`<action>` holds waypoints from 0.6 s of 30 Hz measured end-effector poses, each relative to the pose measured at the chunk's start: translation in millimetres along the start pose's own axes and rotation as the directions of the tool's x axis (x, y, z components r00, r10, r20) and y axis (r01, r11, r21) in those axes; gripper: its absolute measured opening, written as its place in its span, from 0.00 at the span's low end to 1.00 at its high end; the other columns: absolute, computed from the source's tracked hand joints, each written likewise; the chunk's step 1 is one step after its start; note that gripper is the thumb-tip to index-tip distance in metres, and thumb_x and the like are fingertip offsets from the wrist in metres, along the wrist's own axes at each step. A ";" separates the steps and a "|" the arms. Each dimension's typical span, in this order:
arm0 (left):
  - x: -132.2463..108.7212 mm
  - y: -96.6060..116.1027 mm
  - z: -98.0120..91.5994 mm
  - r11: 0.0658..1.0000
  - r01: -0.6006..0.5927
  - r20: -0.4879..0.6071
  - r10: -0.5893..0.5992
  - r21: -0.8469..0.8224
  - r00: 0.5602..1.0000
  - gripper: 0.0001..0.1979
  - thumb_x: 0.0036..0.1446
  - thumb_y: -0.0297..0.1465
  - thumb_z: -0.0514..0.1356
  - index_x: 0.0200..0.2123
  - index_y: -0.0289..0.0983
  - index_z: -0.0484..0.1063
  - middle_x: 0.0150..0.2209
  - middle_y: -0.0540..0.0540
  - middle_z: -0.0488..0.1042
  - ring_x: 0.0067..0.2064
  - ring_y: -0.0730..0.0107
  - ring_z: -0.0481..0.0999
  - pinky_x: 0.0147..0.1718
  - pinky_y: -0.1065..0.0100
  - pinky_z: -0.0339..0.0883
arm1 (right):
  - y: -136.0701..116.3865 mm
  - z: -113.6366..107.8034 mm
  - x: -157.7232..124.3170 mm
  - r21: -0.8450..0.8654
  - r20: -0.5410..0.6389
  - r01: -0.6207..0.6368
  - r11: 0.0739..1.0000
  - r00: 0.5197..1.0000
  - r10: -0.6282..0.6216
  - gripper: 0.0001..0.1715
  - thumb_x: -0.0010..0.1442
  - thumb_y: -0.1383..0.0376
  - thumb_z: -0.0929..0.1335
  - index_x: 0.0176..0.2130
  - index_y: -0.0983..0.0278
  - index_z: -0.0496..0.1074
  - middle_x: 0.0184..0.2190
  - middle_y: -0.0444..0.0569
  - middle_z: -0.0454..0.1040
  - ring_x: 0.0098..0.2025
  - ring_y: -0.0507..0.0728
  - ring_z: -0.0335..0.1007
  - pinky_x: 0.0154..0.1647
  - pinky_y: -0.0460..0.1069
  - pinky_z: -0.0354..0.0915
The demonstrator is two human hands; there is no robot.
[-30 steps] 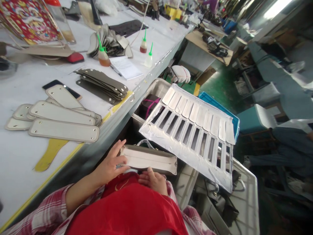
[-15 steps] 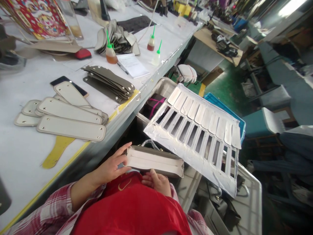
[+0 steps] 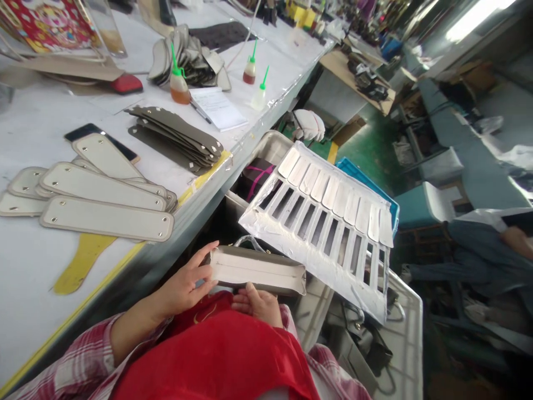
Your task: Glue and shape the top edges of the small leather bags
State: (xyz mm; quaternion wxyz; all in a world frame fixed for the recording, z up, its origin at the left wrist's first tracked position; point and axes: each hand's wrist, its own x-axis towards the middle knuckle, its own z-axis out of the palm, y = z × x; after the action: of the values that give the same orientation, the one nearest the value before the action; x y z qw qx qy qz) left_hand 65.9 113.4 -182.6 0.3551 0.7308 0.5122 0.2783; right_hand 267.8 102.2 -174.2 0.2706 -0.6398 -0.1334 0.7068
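A grey bag (image 3: 258, 269) with a pale rectangular base facing up lies across my lap, a handle showing behind it. My left hand (image 3: 187, 284) grips the bag's left end, thumb and fingers on either side of the corner. At the bag's near long edge, my right hand (image 3: 260, 304) holds on with the thumb on top and the fingers curled below. Pale oblong panels with metal studs (image 3: 107, 218) lie overlapped on the table to the left. Beyond them rests a stack of dark grey panels (image 3: 175, 139).
A white slotted rack (image 3: 320, 222) with pale strips stands right of the bag, over plastic crates (image 3: 410, 344). The white table (image 3: 29, 311) runs along the left, with green-tipped bottles (image 3: 180, 89), a notebook (image 3: 220, 109) and a phone (image 3: 102, 141). Another person's arm shows at far right.
The view has shifted slightly, so the table items and rack appear further left. Both hands keep their hold on the bag. More of the person at far right shows.
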 end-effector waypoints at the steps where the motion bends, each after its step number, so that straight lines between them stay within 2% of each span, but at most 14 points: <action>1: 0.3 -0.4 0.5 1.000 -0.004 -0.009 0.004 0.010 1.000 0.10 0.55 0.31 0.51 0.22 0.36 0.60 0.63 0.43 0.45 0.51 0.62 0.66 0.47 0.64 0.63 | 0.1 2.6 -0.4 -0.008 -0.001 0.006 1.000 1.000 -0.006 0.30 0.39 0.46 0.72 0.27 0.71 0.71 0.23 0.54 0.75 0.23 0.56 0.72 0.23 0.46 0.66; 5: 0.3 0.2 2.3 0.999 -0.017 -0.051 0.018 0.030 0.999 0.11 0.55 0.30 0.51 0.21 0.36 0.59 0.63 0.42 0.46 0.57 0.60 0.59 0.52 0.63 0.58 | 1.5 10.3 -0.9 -0.041 0.007 0.031 0.999 1.000 -0.031 0.32 0.40 0.45 0.71 0.28 0.72 0.71 0.24 0.56 0.75 0.23 0.57 0.72 0.22 0.46 0.64; 11: -0.5 -2.4 0.3 0.999 -0.033 -0.020 0.033 -0.019 0.999 0.09 0.55 0.29 0.51 0.22 0.36 0.61 0.63 0.42 0.45 0.53 0.61 0.63 0.51 0.61 0.61 | 4.0 18.1 0.9 -0.065 0.036 0.018 0.998 0.999 -0.016 0.29 0.41 0.46 0.71 0.27 0.70 0.71 0.23 0.55 0.75 0.24 0.58 0.73 0.23 0.48 0.65; 18: 3.8 0.9 -8.2 1.000 -0.020 -0.012 0.020 -0.024 1.000 0.08 0.54 0.27 0.52 0.23 0.36 0.60 0.61 0.42 0.49 0.58 0.58 0.58 0.54 0.59 0.57 | 4.1 30.1 4.1 -0.088 0.083 0.021 0.996 0.996 -0.014 0.23 0.47 0.49 0.69 0.26 0.67 0.71 0.23 0.53 0.75 0.26 0.59 0.73 0.26 0.50 0.65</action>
State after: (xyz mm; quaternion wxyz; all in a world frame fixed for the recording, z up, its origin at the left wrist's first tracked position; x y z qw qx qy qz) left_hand 61.3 118.7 -176.9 0.3583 0.7298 0.5036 0.2922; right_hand 237.4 105.9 -175.4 0.2426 -0.6204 -0.1812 0.7234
